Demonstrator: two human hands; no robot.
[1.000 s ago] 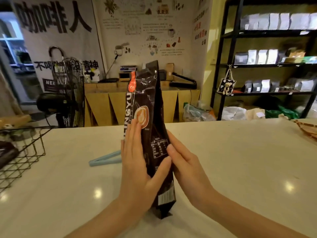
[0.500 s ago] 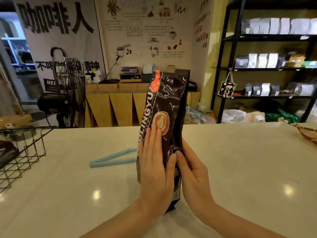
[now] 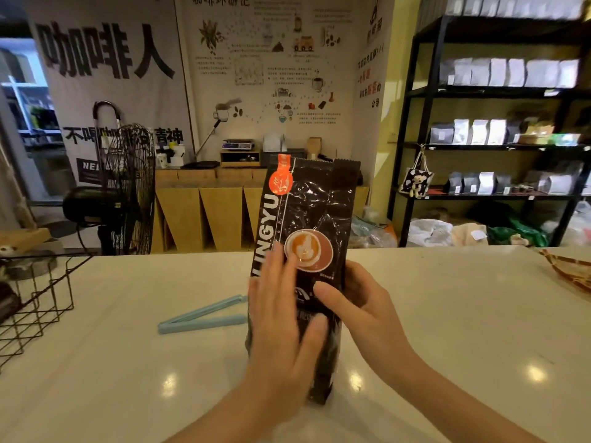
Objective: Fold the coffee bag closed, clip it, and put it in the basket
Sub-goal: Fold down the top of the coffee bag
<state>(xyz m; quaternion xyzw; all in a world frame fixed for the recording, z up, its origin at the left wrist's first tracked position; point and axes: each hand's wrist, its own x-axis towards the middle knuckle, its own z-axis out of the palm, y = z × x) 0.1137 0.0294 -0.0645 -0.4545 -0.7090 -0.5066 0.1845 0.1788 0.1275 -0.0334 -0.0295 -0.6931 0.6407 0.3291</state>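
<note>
Coffee bag [image 3: 307, 219] upright between both hands [image 3: 319, 318]

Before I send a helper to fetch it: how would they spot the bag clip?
On the white counter, look left of the upright dark coffee bag. The clip lies flat there: two long pale-blue arms joined in a narrow V, the only blue item on the counter.

Wire basket [image 3: 38, 302] cut by left edge. Clip [image 3: 201, 318] right end hidden behind left hand [image 3: 281, 340]. Coffee bag [image 3: 307, 219] lower lettering covered; shelf packets [image 3: 511, 71] blurred.
</note>
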